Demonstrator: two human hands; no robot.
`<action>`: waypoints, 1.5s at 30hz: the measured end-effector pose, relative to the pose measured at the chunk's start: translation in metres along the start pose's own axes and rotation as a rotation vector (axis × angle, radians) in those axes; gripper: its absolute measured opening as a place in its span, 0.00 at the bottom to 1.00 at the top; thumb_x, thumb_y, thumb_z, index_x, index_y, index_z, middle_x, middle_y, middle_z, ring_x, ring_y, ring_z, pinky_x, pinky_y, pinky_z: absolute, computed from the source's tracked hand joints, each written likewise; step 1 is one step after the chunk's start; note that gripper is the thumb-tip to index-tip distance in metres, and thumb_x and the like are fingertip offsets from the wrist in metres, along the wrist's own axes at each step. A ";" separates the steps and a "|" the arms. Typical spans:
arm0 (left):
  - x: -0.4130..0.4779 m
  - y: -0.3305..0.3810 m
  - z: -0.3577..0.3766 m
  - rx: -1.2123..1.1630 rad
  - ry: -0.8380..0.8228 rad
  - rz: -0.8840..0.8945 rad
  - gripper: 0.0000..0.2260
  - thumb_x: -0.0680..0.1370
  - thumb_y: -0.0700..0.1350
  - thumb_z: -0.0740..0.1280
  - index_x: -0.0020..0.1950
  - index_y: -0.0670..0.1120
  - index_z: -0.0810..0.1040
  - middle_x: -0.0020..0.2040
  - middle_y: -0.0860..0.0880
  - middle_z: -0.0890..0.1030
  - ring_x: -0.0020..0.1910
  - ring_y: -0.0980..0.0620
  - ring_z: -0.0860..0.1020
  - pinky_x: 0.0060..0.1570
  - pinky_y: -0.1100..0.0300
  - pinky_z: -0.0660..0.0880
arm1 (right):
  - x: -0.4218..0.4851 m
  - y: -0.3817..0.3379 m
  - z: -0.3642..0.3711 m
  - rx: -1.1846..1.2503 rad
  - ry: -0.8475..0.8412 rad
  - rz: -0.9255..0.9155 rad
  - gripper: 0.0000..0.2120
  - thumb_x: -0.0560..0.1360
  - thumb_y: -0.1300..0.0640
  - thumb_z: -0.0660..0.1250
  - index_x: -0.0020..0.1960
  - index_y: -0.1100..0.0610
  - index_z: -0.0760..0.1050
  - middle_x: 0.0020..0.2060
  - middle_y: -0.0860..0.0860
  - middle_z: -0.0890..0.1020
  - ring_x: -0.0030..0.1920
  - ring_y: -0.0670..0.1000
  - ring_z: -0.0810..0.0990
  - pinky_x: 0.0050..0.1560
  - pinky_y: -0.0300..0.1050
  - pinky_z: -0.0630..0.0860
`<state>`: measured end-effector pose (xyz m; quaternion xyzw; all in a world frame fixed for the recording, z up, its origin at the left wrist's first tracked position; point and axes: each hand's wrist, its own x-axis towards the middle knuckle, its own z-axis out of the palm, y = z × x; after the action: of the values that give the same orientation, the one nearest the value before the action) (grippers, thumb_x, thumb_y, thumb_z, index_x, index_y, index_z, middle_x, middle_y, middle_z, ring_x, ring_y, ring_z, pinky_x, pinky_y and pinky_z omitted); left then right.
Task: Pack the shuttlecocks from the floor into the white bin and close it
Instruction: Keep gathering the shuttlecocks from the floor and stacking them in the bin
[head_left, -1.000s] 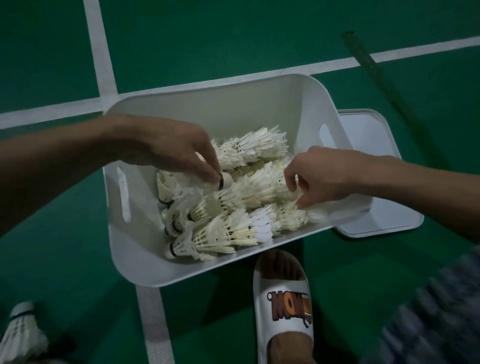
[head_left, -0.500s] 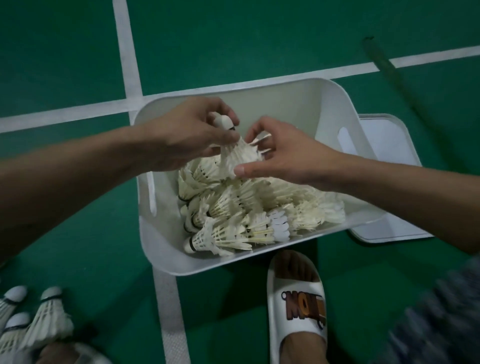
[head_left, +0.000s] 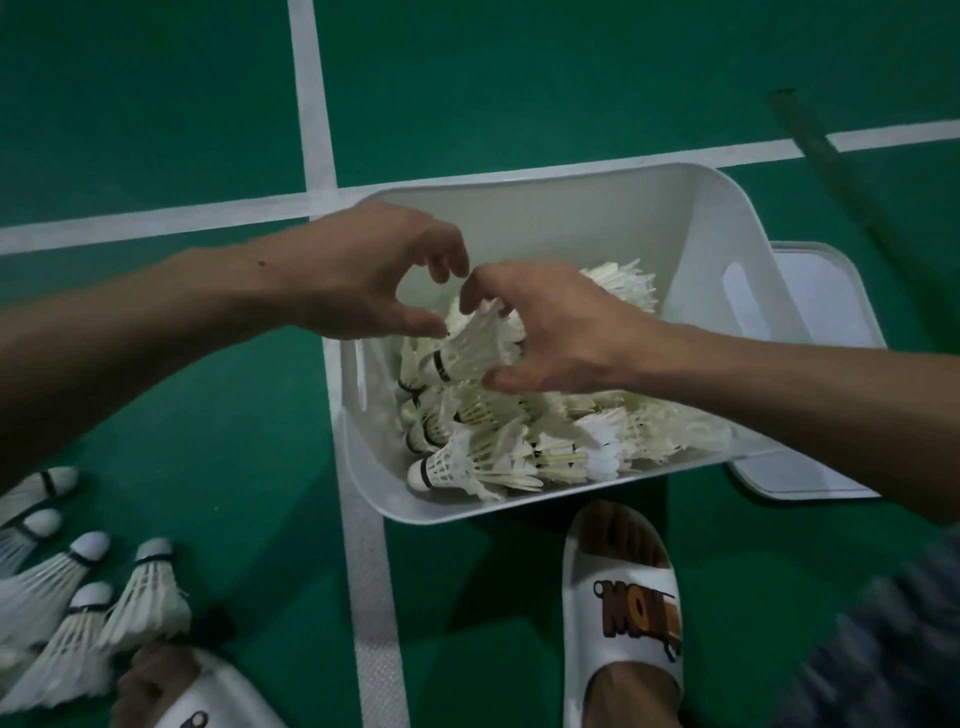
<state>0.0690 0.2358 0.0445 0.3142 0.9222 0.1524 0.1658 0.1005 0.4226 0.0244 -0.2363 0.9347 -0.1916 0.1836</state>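
- Loose white feather shuttlecocks (head_left: 78, 597) lie on the green floor at far left.
- My left hand (head_left: 374, 275) hovers spread, empty.
- My right hand (head_left: 550, 332) pinches one feather shuttlecock (head_left: 467, 353) over the half-full white plastic bin (head_left: 571, 208).
- Its flat white lid (head_left: 826, 322) lies beside it.

The white bin (head_left: 597, 208) stood open, heaped with feathered shuttlecocks (head_left: 519, 441); more shuttlecocks (head_left: 78, 597) lay on the floor, its lid (head_left: 826, 312) lying beside it.

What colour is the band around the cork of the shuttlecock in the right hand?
Black, on a white cork: shuttlecock, right hand, head view.
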 end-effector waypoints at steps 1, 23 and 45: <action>-0.005 -0.002 0.000 0.019 0.031 0.024 0.20 0.70 0.53 0.72 0.60 0.50 0.75 0.54 0.52 0.76 0.50 0.55 0.71 0.52 0.59 0.69 | 0.002 -0.004 0.003 -0.004 -0.009 -0.024 0.29 0.66 0.51 0.77 0.63 0.50 0.68 0.59 0.49 0.76 0.57 0.48 0.73 0.57 0.40 0.70; -0.085 -0.064 0.021 -0.192 0.304 -0.142 0.24 0.70 0.54 0.70 0.64 0.49 0.72 0.59 0.50 0.71 0.57 0.51 0.73 0.57 0.56 0.75 | 0.025 -0.033 0.034 -0.058 -0.067 -0.031 0.32 0.60 0.38 0.76 0.59 0.49 0.70 0.60 0.46 0.72 0.58 0.48 0.71 0.60 0.43 0.68; -0.218 -0.174 0.092 -0.005 -0.191 -0.611 0.29 0.71 0.59 0.71 0.67 0.48 0.71 0.65 0.40 0.70 0.63 0.41 0.70 0.65 0.54 0.66 | 0.102 -0.193 0.077 -0.028 -0.072 -0.293 0.11 0.71 0.52 0.71 0.52 0.54 0.77 0.48 0.49 0.81 0.47 0.49 0.77 0.48 0.39 0.73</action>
<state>0.1772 -0.0165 -0.0597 0.0353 0.9538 0.0679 0.2904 0.1213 0.1923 0.0182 -0.3793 0.8857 -0.1950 0.1837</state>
